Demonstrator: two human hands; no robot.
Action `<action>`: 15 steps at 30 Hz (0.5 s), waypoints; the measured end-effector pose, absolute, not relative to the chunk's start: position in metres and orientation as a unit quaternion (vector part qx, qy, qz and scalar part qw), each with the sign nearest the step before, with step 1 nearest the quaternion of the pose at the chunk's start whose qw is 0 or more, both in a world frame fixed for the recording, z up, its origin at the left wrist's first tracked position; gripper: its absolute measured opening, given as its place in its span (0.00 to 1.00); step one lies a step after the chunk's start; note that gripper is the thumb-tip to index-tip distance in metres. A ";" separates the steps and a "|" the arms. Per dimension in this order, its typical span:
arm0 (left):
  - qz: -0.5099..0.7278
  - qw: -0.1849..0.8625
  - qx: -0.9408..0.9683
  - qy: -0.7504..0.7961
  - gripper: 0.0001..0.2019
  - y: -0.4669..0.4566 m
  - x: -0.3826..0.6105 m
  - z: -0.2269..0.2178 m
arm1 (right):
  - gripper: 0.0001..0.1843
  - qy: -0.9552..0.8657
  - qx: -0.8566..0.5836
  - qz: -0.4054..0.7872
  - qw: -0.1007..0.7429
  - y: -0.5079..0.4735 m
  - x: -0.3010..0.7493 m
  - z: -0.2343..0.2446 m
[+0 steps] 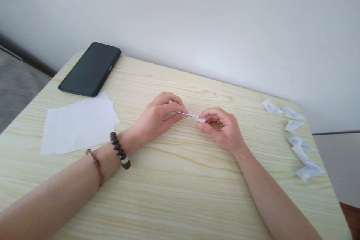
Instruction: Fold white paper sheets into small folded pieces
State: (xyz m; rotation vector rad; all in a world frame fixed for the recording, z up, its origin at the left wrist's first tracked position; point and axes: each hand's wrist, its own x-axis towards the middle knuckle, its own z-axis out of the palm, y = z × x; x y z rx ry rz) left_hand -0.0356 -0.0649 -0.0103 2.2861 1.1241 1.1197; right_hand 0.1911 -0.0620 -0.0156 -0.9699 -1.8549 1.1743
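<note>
A narrow folded strip of white paper (190, 115) is held between both hands just above the middle of the wooden table (180, 180). My left hand (157, 118) pinches its left end with thumb and fingers pressed together; that wrist wears a dark bead bracelet and a thin copper bangle. My right hand (222, 127) pinches the strip's right end, its other fingers curled in.
A stack of white paper sheets (80, 125) lies at the left, with a black phone (90, 69) face down behind it. Several small folded paper pieces (298, 138) are scattered along the right edge. A white wall stands behind the table.
</note>
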 end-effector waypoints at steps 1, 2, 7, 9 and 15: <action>0.400 0.174 0.805 0.402 0.04 -0.065 -0.035 -0.010 | 0.12 -0.718 -0.368 0.460 0.371 -0.062 0.191 -0.016; 0.402 0.169 0.803 0.405 0.03 -0.065 -0.035 -0.010 | 0.14 -0.714 -0.361 0.464 0.380 -0.062 0.191 -0.017; 0.407 0.152 0.809 0.395 0.03 -0.064 -0.035 -0.009 | 0.05 -0.710 -0.379 0.454 0.382 -0.063 0.191 -0.018; 0.403 0.146 0.815 0.390 0.04 -0.065 -0.034 -0.009 | 0.04 -0.717 -0.382 0.446 0.375 -0.063 0.190 -0.017; 0.379 0.092 0.843 0.370 0.07 -0.067 -0.035 -0.009 | 0.05 -0.744 -0.380 0.404 0.373 -0.064 0.187 -0.014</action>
